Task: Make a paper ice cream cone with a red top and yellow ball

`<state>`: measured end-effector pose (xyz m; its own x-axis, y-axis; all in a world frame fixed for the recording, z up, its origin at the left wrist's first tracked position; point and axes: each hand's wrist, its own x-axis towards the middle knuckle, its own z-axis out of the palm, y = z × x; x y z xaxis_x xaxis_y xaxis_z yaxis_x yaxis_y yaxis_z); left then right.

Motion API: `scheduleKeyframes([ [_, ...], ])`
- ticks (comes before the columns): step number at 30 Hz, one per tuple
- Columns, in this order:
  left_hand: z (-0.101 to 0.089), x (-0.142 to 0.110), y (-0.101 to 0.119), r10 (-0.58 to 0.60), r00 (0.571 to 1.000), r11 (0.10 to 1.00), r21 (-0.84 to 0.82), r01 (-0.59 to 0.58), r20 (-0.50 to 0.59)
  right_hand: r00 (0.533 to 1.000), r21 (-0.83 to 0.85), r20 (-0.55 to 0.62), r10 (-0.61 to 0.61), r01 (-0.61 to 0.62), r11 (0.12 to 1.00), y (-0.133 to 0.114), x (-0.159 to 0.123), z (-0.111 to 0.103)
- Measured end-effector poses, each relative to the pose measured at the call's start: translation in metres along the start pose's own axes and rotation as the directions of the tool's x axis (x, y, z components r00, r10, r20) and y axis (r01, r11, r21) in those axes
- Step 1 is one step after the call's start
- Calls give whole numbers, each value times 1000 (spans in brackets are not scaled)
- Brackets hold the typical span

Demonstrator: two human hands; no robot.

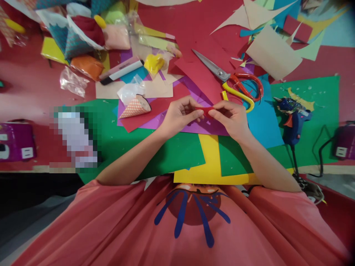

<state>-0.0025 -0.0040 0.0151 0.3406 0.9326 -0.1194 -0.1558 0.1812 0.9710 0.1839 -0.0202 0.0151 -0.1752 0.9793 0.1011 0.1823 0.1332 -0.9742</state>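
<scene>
Between my two hands is a small red strip, which looks like paper or foam sheet. My left hand pinches its left end, and my right hand pinches the right end between thumb and fingers. Both hands are over a purple sheet. Left of my left hand lies a small paper cone with a red-and-white lattice pattern. Scissors with one red and one yellow handle loop lie just beyond my right hand, blades pointing up and left.
A blue glue gun lies on a green sheet at the right, its cord trailing down. A marker, bags of coloured clay and larger cones crowd the upper left. Paper offcuts cover the upper right.
</scene>
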Motion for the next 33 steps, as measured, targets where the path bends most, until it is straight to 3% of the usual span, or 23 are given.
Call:
scheduleKeyframes([
  [4, -3, 1, -2, 47, 998, 999, -14, -47, -31, 997, -12, 31, 67, -66, 998, -2, 0, 1],
  [13, -4, 3, -6, -1, 998, 997, -80, -4, -58, 992, -161, 126, 5, 16, 987, -10, 0, 0],
  [22, -1, 2, -4, -47, 998, 989, -143, 41, -37, 994, 23, 87, 68, -70, 997, -9, 1, 0],
  [28, -1, 1, -4, -118, 993, 980, -166, 114, -17, 999, -22, 35, 5, -4, 1000, -12, -2, 0],
  [33, -1, 0, -1, -108, 994, 981, -161, 108, 8, 995, -65, 65, -70, 74, 995, -8, -3, -1],
])
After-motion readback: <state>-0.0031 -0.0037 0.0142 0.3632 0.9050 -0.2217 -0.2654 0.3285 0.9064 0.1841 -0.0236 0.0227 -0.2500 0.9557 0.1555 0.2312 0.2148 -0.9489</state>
